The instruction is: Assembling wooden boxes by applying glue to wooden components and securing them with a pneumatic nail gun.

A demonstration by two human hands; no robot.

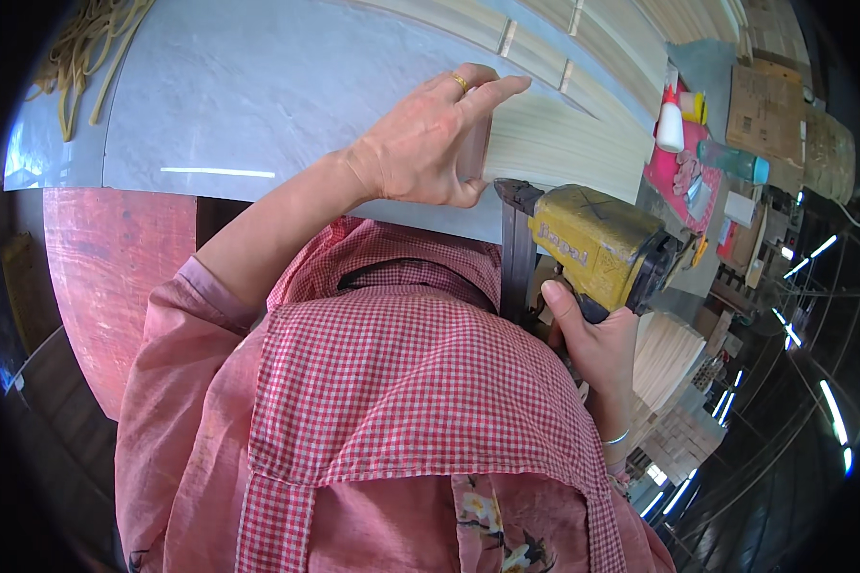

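Right hand (592, 339) grips yellow nail gun (597, 244); left hand (430, 143) steadies wood strips (564, 143).

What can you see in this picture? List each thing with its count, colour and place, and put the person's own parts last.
nail gun: one, yellow and black, right of centre
wood panel: one, pale, centre, under left hand
worktable: one, grey, upper left
cord: one bundle, yellowish, top left
glue bottle: one, white with red tip, upper right
bottle: one, green, upper right
cardboard: several pieces, brown, top right
apron: one, red-and-white check, centre bottom
left hand: one, ringed, pressing panel edge
right hand: one, grip closed on nail gun
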